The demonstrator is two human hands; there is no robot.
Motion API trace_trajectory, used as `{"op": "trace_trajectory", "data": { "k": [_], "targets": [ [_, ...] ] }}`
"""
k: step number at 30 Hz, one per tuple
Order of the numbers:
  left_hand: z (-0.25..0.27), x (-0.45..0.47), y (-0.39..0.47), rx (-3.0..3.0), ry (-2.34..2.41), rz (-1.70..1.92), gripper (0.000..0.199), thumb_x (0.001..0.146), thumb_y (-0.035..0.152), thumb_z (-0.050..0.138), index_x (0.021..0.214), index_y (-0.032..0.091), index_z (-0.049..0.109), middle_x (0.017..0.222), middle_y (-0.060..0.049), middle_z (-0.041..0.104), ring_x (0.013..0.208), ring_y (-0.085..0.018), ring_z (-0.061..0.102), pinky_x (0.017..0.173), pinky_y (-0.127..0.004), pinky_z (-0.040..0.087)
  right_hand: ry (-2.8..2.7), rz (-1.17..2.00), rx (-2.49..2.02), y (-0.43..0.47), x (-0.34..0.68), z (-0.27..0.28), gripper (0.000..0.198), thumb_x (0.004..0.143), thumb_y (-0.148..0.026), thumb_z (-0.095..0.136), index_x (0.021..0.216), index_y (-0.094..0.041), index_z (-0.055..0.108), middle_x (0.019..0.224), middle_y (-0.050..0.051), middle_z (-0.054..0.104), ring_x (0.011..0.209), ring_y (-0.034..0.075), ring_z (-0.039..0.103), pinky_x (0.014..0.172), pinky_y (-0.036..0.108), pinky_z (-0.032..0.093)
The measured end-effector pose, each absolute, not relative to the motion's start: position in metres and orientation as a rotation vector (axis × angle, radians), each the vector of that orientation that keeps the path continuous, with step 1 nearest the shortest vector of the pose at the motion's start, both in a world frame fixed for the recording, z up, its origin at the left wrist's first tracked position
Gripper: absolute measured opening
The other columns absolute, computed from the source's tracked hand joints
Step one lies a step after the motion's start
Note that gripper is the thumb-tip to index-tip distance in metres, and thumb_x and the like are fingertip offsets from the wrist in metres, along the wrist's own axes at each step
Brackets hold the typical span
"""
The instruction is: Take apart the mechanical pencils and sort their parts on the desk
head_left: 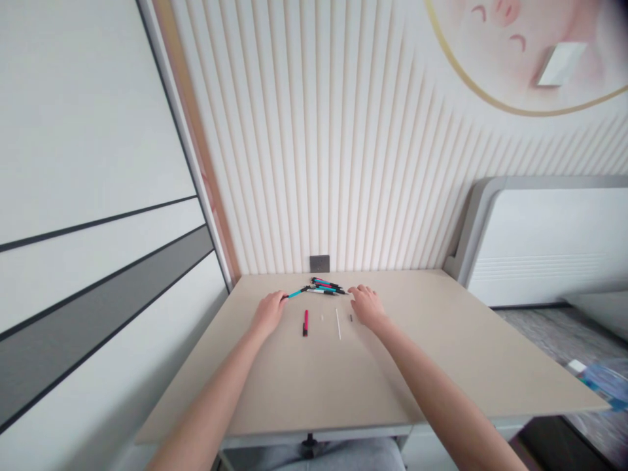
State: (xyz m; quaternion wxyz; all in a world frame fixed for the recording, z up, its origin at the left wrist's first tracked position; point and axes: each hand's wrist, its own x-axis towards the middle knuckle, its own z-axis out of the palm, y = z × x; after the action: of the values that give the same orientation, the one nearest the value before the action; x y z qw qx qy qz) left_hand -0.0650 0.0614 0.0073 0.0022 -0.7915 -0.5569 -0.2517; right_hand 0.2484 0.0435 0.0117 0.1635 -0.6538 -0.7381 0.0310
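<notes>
On the desk's left side, my left hand (269, 313) has its fingers closed on the dark end of a blue pen (296, 294), whose other end reaches the pile. My right hand (366, 305) is by the right end of the pen pile (326, 286), fingers apart and nothing visible in them. Blue, black, red and white pens overlap there. Between my forearms lie a red pen barrel (306, 319) with black parts, a thin white refill (338, 324), a tiny pale piece (322, 318) and a small dark piece (350, 318), too small to identify.
The beige desk (441, 366) meets a ribbed wall (304, 144) with a dark socket (320, 263) behind the pens. A white cabinet (98, 163) borders the left. At right are a bed headboard (549, 235) and a clear plastic item (606, 379) beyond the desk edge.
</notes>
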Motion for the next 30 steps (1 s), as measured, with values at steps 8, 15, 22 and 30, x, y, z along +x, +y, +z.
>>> {"op": "trace_trajectory", "data": {
  "k": [8, 15, 22, 30],
  "targets": [
    [-0.005, -0.078, 0.046, -2.493, -1.754, -0.954, 0.018, 0.094, 0.024, 0.046, 0.1, 0.019, 0.062, 0.097, -0.006, 0.068, 0.091, -0.021, 0.062, 0.082, -0.032, 0.045, -2.109, 0.253, -1.936, 0.104, 0.229, -0.002, 0.024, 0.085, -0.014, 0.055, 0.105, -0.014, 0.067, 0.106, 0.016, 0.065, 0.1, 0.025, 0.062, 0.083, 0.032, 0.045],
    [-0.006, -0.08, 0.041, -2.525, -1.781, -0.941, 0.018, 0.094, 0.024, 0.046, 0.1, 0.019, 0.063, 0.098, -0.007, 0.068, 0.092, -0.021, 0.061, 0.083, -0.032, 0.044, -2.076, 0.282, -1.884, 0.116, 0.231, -0.01, 0.03, 0.085, -0.009, 0.045, 0.104, -0.013, 0.068, 0.105, 0.017, 0.067, 0.101, 0.025, 0.062, 0.086, 0.034, 0.046],
    [-0.007, -0.076, 0.041, -2.552, -1.778, -0.888, 0.018, 0.094, 0.024, 0.047, 0.1, 0.021, 0.063, 0.099, -0.006, 0.068, 0.091, -0.021, 0.061, 0.081, -0.031, 0.043, -2.068, 0.303, -1.857, 0.1, 0.221, -0.006, 0.037, 0.088, -0.034, 0.051, 0.121, -0.017, 0.057, 0.109, 0.012, 0.064, 0.103, 0.025, 0.06, 0.086, 0.031, 0.043],
    [-0.01, -0.076, 0.042, -2.571, -1.782, -0.87, 0.019, 0.094, 0.025, 0.047, 0.1, 0.021, 0.064, 0.098, -0.006, 0.068, 0.091, -0.02, 0.061, 0.081, -0.031, 0.043, -2.046, 0.09, -1.954, 0.094, 0.211, 0.002, 0.053, 0.086, -0.044, 0.054, 0.133, -0.021, 0.047, 0.131, 0.018, 0.049, 0.123, 0.034, 0.044, 0.1, 0.045, 0.031]
  ]
}}
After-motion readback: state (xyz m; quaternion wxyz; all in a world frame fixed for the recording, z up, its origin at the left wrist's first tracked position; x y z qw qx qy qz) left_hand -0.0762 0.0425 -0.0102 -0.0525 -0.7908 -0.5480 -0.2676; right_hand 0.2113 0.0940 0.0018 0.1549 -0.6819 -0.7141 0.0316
